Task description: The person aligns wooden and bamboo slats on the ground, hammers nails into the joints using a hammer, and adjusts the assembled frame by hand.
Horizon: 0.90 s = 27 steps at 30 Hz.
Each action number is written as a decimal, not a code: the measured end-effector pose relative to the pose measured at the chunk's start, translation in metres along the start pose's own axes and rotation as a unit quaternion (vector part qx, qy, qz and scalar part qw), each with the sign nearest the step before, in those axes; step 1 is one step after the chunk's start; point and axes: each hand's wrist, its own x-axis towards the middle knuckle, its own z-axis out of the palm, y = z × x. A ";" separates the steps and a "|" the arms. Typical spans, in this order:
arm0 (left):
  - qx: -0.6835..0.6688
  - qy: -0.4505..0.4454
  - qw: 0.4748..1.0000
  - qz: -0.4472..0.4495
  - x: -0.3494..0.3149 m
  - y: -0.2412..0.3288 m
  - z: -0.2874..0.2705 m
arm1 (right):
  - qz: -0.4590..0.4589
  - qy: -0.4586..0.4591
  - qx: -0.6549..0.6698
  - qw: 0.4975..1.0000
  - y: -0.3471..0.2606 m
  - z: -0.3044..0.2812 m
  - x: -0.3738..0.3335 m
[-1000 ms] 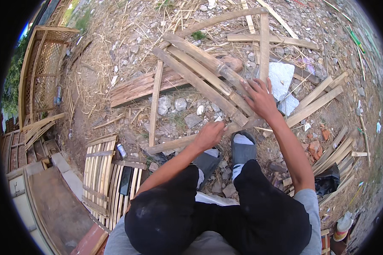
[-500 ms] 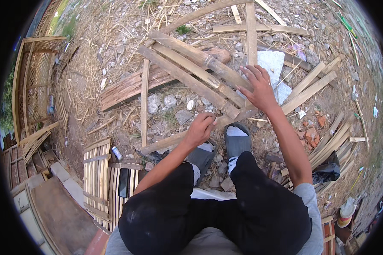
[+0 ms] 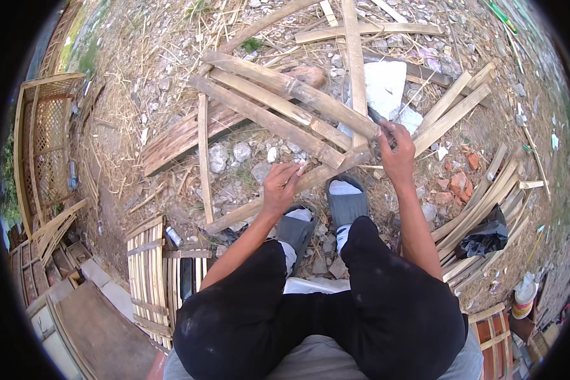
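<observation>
My left hand is closed in a pinch above the lower cross slat; something small and pale shows at its fingertips, too small to name. My right hand is curled at the near end of the upper bamboo slat, thumb against it. A dark narrow thing shows beside those fingertips; its kind is unclear. Two more slats, a middle slat and a lower slat, lie alongside, their near ends at the cross slat. A long slat runs away from me beyond them.
A thick weathered log lies under the slats. White slabs are beyond my right hand. At right are a bundle of slats, a black plastic bag and broken bricks. A slatted panel stands at left.
My right hand has gone from spread over the upper slat to curled at its end. My left hand remains pinched near the cross slat. The whole view has shifted slightly.
</observation>
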 end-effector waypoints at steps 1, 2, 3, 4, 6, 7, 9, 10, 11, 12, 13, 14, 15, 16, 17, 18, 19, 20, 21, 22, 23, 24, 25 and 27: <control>0.004 -0.005 1.000 -0.009 -0.001 0.001 -0.001 | -0.037 0.027 -0.023 0.999 -0.005 0.004 -0.003; 0.009 -0.010 1.000 -0.018 -0.001 0.001 -0.003 | -0.073 0.054 -0.046 0.995 -0.011 0.009 -0.006; 0.013 -0.009 1.000 -0.018 -0.003 0.001 -0.004 | -0.084 0.012 -0.012 0.996 -0.023 0.014 -0.013; 0.020 -0.019 1.000 -0.010 -0.004 0.002 -0.003 | -0.093 -0.026 0.018 0.995 -0.036 0.018 -0.020; 0.025 -0.031 0.999 0.001 -0.001 0.003 0.000 | -0.161 -0.125 0.047 0.978 -0.058 0.027 -0.037; 0.032 -0.036 0.998 0.032 -0.001 0.004 -0.002 | -0.161 -0.124 0.049 0.978 -0.067 0.035 -0.043; 0.043 -0.040 0.996 0.064 0.000 0.005 -0.004 | -0.130 -0.207 0.098 0.965 -0.079 0.047 -0.052; 0.030 -0.040 0.995 0.081 0.000 0.006 -0.004 | -0.131 -0.208 0.101 0.964 -0.077 0.051 -0.055; 0.018 -0.039 0.994 0.098 -0.001 0.007 -0.004 | -0.111 -0.223 0.096 0.964 -0.072 0.056 -0.058; 0.022 -0.037 0.994 0.098 0.000 0.008 -0.004 | -0.092 -0.238 0.091 0.963 -0.071 0.059 -0.058; 0.022 -0.048 0.993 0.101 0.000 0.008 -0.005 | -0.095 -0.240 0.095 0.961 -0.071 0.058 -0.058; 0.021 -0.059 0.993 0.105 0.001 0.009 -0.005 | -0.091 -0.233 0.114 0.961 -0.072 0.057 -0.058; 0.028 -0.058 0.994 0.088 -0.001 0.011 -0.005 | -0.089 -0.228 0.134 0.960 -0.073 0.056 -0.057; 0.036 -0.053 0.994 0.087 -0.001 0.009 -0.005 | -0.094 -0.232 0.140 0.958 -0.074 0.056 -0.057; 0.034 -0.059 0.993 0.096 -0.002 0.006 -0.005 | -0.104 -0.225 0.146 0.958 -0.076 0.056 -0.057; 0.028 -0.067 0.992 0.106 -0.001 0.004 -0.003 | -0.112 -0.216 0.147 0.959 -0.075 0.055 -0.057; 0.019 -0.069 0.991 0.112 -0.001 0.003 -0.002 | -0.124 -0.210 0.151 0.958 -0.072 0.057 -0.058; 0.023 -0.065 0.991 0.111 -0.002 0.002 -0.001 | -0.128 -0.213 0.154 0.956 -0.071 0.057 -0.058; 0.013 -0.064 0.992 0.112 -0.002 0.002 -0.001 | -0.125 -0.218 0.161 0.954 -0.071 0.057 -0.058; 0.003 -0.063 0.992 0.114 -0.002 0.001 -0.002 | -0.121 -0.223 0.167 0.953 -0.070 0.057 -0.059; -0.002 -0.064 0.992 0.110 -0.003 0.000 -0.003 | -0.124 -0.226 0.170 0.951 -0.069 0.060 -0.060; 0.001 -0.061 0.992 0.109 -0.004 0.000 -0.004 | -0.118 -0.225 0.176 0.951 -0.067 0.061 -0.061; 0.004 -0.066 0.992 0.104 -0.004 0.000 -0.006 | -0.111 -0.224 0.181 0.951 -0.066 0.063 -0.062; 0.005 -0.071 0.992 0.100 -0.003 0.001 -0.006 | -0.116 -0.218 0.183 0.952 -0.067 0.063 -0.062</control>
